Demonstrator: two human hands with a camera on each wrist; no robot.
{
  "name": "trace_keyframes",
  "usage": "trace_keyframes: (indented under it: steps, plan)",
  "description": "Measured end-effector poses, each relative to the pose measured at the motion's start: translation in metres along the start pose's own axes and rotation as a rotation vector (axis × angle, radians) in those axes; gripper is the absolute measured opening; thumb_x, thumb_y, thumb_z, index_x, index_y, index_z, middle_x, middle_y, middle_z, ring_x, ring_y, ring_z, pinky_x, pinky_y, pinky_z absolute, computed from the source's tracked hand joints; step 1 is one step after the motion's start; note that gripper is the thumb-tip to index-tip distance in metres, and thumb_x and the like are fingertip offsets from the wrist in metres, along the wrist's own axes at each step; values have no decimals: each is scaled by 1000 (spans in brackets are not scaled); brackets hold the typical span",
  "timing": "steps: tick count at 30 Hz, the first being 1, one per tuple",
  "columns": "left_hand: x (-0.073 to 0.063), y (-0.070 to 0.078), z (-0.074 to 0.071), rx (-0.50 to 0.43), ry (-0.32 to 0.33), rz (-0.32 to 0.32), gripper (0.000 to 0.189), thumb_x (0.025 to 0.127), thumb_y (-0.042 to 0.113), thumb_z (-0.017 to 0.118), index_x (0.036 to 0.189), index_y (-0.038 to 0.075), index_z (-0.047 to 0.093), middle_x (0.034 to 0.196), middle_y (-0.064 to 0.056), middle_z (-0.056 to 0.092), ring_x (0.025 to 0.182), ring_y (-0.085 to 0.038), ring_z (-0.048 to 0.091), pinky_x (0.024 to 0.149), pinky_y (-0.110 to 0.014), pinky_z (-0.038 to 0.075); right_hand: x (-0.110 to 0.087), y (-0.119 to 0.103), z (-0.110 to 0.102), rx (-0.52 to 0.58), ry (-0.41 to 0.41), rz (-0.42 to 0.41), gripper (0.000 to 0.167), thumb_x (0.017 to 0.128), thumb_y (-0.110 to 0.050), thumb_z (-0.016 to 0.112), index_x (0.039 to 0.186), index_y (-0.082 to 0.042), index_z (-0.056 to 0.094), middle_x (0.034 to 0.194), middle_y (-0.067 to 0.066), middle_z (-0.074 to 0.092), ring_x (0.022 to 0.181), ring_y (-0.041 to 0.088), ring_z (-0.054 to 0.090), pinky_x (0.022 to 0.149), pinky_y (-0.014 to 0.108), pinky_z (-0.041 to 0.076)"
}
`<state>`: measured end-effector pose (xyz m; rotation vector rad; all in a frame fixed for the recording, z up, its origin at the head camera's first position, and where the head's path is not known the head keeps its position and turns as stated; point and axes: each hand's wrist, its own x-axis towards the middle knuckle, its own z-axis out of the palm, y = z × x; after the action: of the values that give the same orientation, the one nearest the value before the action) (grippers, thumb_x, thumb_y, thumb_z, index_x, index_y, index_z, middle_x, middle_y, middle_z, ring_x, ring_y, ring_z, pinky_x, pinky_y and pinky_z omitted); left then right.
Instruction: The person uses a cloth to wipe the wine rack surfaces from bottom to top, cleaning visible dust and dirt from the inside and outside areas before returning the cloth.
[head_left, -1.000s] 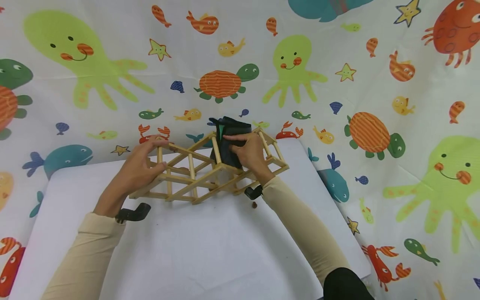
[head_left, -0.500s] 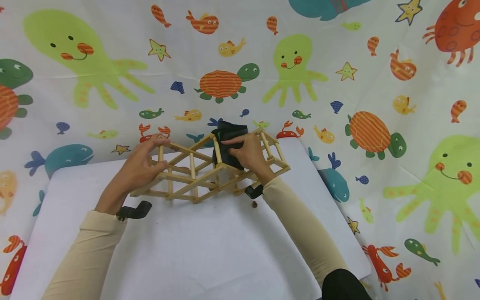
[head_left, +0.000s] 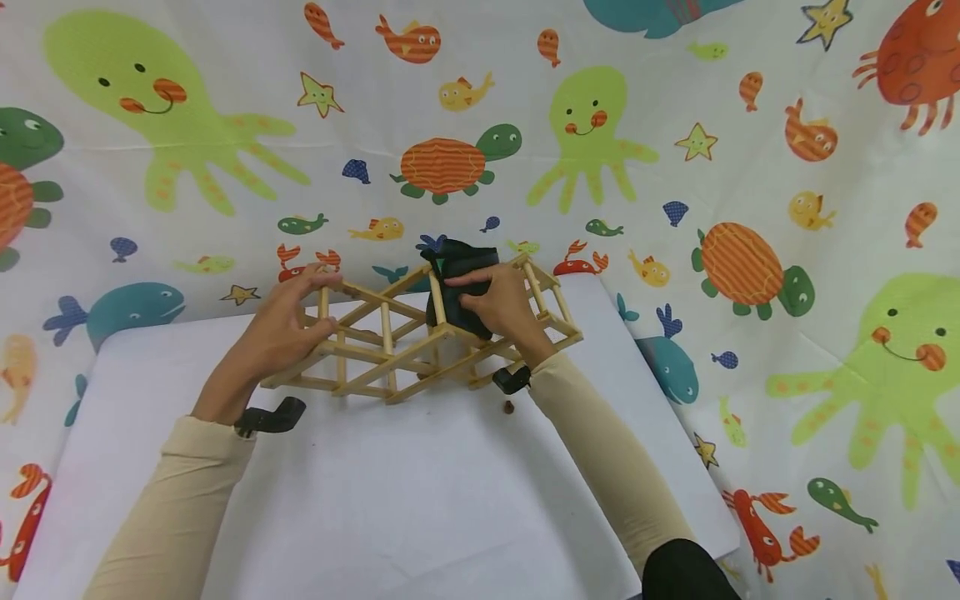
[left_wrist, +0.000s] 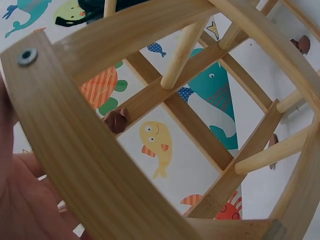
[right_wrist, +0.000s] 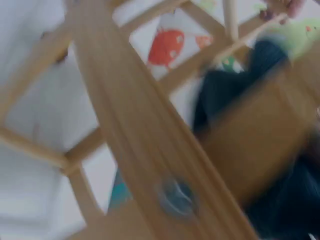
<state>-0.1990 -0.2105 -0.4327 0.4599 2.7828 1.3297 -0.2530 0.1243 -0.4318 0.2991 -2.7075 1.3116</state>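
A folding wooden lattice rack [head_left: 387,350] of light slats and round dowels stands towards the back of the table, bolts showing at its joints. The left hand [head_left: 281,325] grips its left end, fingers over the top and thumb lower at the front. In the left wrist view, that hand [left_wrist: 25,190] lies behind a slat. The right hand [head_left: 504,302] pinches a dark green folded cloth [head_left: 450,310] that sits in the rack's middle, its top sticking up above the dowels. The right wrist view is blurred, with the dark cloth [right_wrist: 225,90] partly hidden by a slat.
One small brown piece [head_left: 508,407] lies on the white table [head_left: 405,500] in front of the rack. Other small brown bits [left_wrist: 301,44] show past the slats. Behind the table hangs a sea-animal curtain [head_left: 247,50].
The top of the dark cloth has sunk a little and its loose left flap has drawn in against the rack. Both hands keep nearly the same places on the rack and cloth.
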Motion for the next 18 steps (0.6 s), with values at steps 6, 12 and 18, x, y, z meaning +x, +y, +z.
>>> trace_keyframes:
  steps: [6,12,18]
  plan:
    - [3,0,2,-7,4,33,65,94,7,67,156,8,49,170,-23,37,163,-48,17,122,-81,16,9,-8,-2,202,467,-261,30,91,0,78,109,-23,86,123,11,79,118,16,72,96,26,59]
    - [2,-1,1,-20,-3,32,64,96,6,66,157,8,47,173,-23,30,163,-50,15,122,-82,14,9,-52,-8,348,304,-421,33,90,-1,81,119,-17,83,133,10,74,124,18,68,102,34,60]
    - [3,-3,1,-37,15,86,64,93,4,65,155,3,49,166,-27,40,162,-49,20,124,-79,15,15,-76,17,206,-92,-258,43,92,-8,82,129,-30,78,141,7,71,118,13,68,90,29,63]
